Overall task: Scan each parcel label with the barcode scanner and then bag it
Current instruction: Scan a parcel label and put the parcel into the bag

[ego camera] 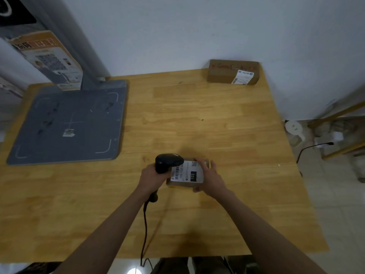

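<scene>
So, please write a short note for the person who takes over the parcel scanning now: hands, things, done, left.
Left hand: holds the barcode scanner, head over the label.
Right hand: grips the small parcel at the near middle of the wooden table.
Second parcel: far right corner, by the wall, untouched.
Done: cannot tell if this scan has registered.
Left: confirm the scan, bag this parcel, then scan and bag the other. No bag in view.

Grey platform scale point(67, 123) on wooden table point(217, 119); white wall point(197, 26) behind

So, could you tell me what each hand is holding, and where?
Left hand grips the barcode scanner by its handle; right hand holds the small parcel at its right edge.
</scene>
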`<state>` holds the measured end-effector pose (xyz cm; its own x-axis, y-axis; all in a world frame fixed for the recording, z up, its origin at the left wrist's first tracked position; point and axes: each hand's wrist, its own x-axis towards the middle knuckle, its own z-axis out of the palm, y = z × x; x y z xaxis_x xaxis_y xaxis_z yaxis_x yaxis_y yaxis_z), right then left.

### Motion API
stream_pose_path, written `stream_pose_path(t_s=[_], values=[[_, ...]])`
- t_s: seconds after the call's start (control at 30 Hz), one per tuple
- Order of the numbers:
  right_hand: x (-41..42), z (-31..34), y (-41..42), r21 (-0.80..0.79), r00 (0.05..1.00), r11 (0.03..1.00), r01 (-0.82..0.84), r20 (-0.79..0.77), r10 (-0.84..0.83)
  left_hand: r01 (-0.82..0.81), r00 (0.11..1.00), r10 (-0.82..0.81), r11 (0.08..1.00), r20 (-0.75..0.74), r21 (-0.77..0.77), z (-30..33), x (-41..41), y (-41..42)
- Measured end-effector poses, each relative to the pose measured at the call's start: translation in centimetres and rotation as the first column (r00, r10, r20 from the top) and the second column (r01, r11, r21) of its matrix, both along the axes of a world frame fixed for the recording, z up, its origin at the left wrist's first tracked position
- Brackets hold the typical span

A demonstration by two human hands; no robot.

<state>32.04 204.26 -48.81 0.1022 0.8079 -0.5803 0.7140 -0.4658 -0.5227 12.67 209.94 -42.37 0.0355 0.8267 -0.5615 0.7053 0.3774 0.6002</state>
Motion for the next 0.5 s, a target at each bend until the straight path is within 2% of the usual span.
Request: stream_pose_path(t_s=[0.1, 0.27, 0.37, 0.5], values=[[0.2, -0.2, -1.6, 0.029, 0.998, 0.999, 0.029, -0.059, -0.027, -0.048, 0.997, 0.053, 0.995, 0.058, -0.084, -0.8, 0.8, -0.6], [0.5, -0.2, -5.3, 0.09, 0.969, 0.976, 0.198, -0.166, -0.181, 0.063, 0.995, -0.056, 0.993, 0.078, -0.099, -1.0, 1.8, -1.2], [0.9, 0.7, -7.6, 0.075, 0.89, 0.914, 0.399, -0.271, -0.366, 0.14, 0.985, -0.129, 0.986, 0.117, -0.09, -0.9, 1.7, -1.4], [0.3, 2.1, -11.2, 0.076, 0.741, 0.776, 0.626, -0.369, -0.562, 0.217, 0.956, -0.188, 0.97, 0.225, -0.112, -0.5, 1.1, -1.9]])
